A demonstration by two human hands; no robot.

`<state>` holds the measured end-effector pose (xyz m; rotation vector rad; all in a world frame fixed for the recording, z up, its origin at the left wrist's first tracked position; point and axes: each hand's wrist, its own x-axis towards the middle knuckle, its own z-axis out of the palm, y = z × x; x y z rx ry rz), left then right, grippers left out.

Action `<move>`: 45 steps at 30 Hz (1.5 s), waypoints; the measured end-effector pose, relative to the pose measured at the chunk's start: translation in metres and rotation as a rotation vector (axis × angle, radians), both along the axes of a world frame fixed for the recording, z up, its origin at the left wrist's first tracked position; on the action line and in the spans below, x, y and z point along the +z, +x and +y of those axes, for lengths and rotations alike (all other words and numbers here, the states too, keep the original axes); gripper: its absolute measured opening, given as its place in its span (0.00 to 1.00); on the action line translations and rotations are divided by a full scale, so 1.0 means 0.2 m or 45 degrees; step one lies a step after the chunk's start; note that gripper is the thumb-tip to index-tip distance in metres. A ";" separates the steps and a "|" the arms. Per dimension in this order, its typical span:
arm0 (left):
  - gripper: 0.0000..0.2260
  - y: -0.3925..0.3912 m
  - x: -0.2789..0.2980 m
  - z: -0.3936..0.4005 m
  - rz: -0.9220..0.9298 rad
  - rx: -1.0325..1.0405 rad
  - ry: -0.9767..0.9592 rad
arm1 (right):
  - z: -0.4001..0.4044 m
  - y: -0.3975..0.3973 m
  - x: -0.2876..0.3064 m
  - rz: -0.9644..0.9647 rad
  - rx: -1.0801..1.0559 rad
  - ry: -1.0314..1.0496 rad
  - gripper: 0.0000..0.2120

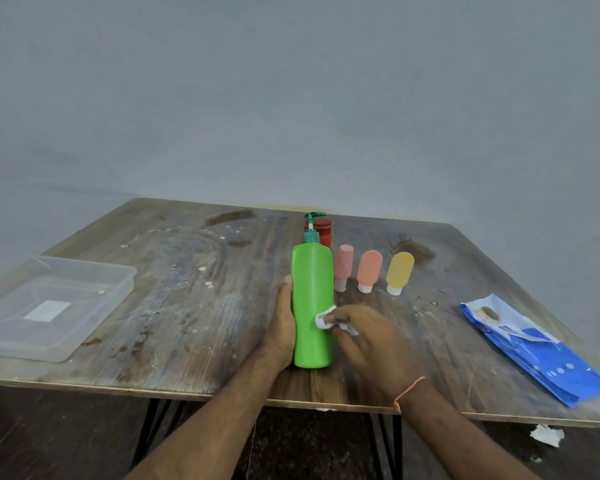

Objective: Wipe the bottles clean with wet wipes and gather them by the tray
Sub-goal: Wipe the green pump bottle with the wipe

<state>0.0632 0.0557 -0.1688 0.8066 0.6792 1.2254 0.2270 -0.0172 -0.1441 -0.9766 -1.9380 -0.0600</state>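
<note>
A tall green pump bottle [311, 289] stands upright near the table's front edge. My left hand [282, 327] grips its left side. My right hand [364, 336] presses a crumpled white wet wipe [324, 318] against the bottle's right side. Behind it, a red bottle [324, 230] is partly hidden. To the right stand a pink bottle [343, 266], an orange-pink bottle [368, 270] and a yellow bottle [399, 271], each resting on its cap. A clear plastic tray [66, 327] sits at the left edge of the table.
A blue wet-wipe pack [530, 344] lies at the table's right front. The worn wooden table [194, 306] has a grey wall behind it. A used white wipe [547, 435] lies on the dark floor below the right edge.
</note>
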 end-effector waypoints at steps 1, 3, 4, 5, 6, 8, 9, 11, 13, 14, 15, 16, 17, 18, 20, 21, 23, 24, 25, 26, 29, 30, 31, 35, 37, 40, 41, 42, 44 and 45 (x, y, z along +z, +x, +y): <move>0.37 0.00 0.00 0.00 0.010 0.019 -0.003 | 0.03 0.00 0.02 0.030 -0.021 0.006 0.08; 0.36 0.00 0.00 0.00 0.025 0.033 -0.001 | 0.10 0.00 0.06 0.059 -0.069 -0.023 0.08; 0.35 0.00 0.00 0.00 0.032 0.038 0.001 | 0.14 -0.01 0.09 0.074 -0.090 -0.041 0.08; 0.35 0.00 0.00 0.00 0.041 0.040 0.004 | 0.17 -0.01 0.12 0.095 -0.105 -0.050 0.08; 0.35 0.00 0.01 0.00 0.045 0.033 0.008 | 0.20 -0.01 0.15 0.115 -0.117 -0.050 0.08; 0.36 -0.01 0.01 0.00 0.055 0.024 0.017 | 0.25 -0.03 0.21 0.145 -0.157 -0.036 0.09; 0.37 -0.01 0.01 0.00 0.057 0.025 0.025 | 0.27 -0.04 0.24 0.166 -0.180 -0.030 0.10; 0.37 -0.01 0.00 0.01 0.079 0.009 0.054 | 0.33 -0.05 0.29 0.235 -0.193 -0.034 0.11; 0.37 -0.01 -0.01 0.01 0.095 -0.003 0.086 | 0.37 -0.06 0.34 0.278 -0.182 -0.050 0.12; 0.37 -0.02 -0.01 0.01 0.095 -0.005 0.100 | 0.39 -0.07 0.35 0.278 -0.176 -0.056 0.12; 0.37 -0.02 -0.01 0.01 0.095 -0.008 0.107 | 0.40 -0.08 0.36 0.274 -0.168 -0.059 0.12; 0.37 -0.02 -0.02 0.01 0.093 -0.013 0.113 | 0.40 -0.08 0.36 0.272 -0.161 -0.051 0.12; 0.38 -0.02 -0.02 0.01 0.091 -0.013 0.114 | 0.40 -0.08 0.36 0.273 -0.155 -0.038 0.12; 0.38 -0.02 -0.03 0.01 0.087 -0.002 0.109 | 0.39 -0.08 0.35 0.272 -0.158 -0.018 0.11; 0.38 -0.01 -0.03 0.02 0.090 0.023 0.101 | 0.36 -0.08 0.33 0.248 -0.164 0.030 0.10; 0.38 -0.01 -0.03 0.01 0.094 0.027 0.106 | 0.34 -0.08 0.31 0.230 -0.159 0.045 0.10; 0.34 0.00 -0.02 0.01 0.080 0.050 0.091 | 0.30 -0.08 0.27 0.194 -0.134 0.038 0.11; 0.33 0.00 -0.02 0.01 0.079 0.068 0.084 | 0.27 -0.08 0.24 0.173 -0.126 0.024 0.12; 0.32 0.00 -0.02 0.01 0.079 0.085 0.079 | 0.24 -0.09 0.20 0.149 -0.130 0.020 0.12; 0.32 0.00 -0.03 0.02 0.091 0.092 0.078 | 0.21 -0.08 0.17 0.134 -0.136 0.021 0.12; 0.36 -0.01 -0.03 0.01 0.125 0.111 0.051 | 0.10 -0.08 0.08 0.135 -0.147 0.023 0.10; 0.38 -0.01 -0.03 0.01 0.130 0.114 0.045 | 0.06 -0.08 0.05 0.143 -0.149 0.022 0.09; 0.40 -0.01 -0.02 0.00 0.130 0.113 0.039 | 0.02 -0.07 0.02 0.151 -0.150 0.021 0.08; 0.48 0.00 -0.01 0.00 0.092 0.064 0.056 | -0.07 -0.05 -0.09 0.154 -0.103 -0.010 0.05; 0.44 0.00 0.00 0.00 0.047 0.034 0.055 | -0.10 -0.03 -0.13 0.172 -0.062 -0.073 0.07; 0.41 0.00 0.01 -0.02 0.013 0.004 0.060 | -0.15 -0.01 -0.13 0.293 0.003 -0.292 0.07; 0.41 0.00 0.01 -0.02 0.010 0.005 0.060 | -0.16 0.00 -0.12 0.365 0.028 -0.394 0.08; 0.41 -0.01 0.02 -0.03 0.005 0.012 0.059 | -0.17 0.01 -0.12 0.432 0.056 -0.497 0.10; 0.41 -0.01 0.03 -0.05 0.003 0.018 0.065 | -0.17 0.03 -0.12 0.534 0.113 -0.668 0.16; 0.40 -0.01 0.03 -0.05 0.002 0.030 0.061 | -0.16 0.04 -0.12 0.560 0.138 -0.729 0.18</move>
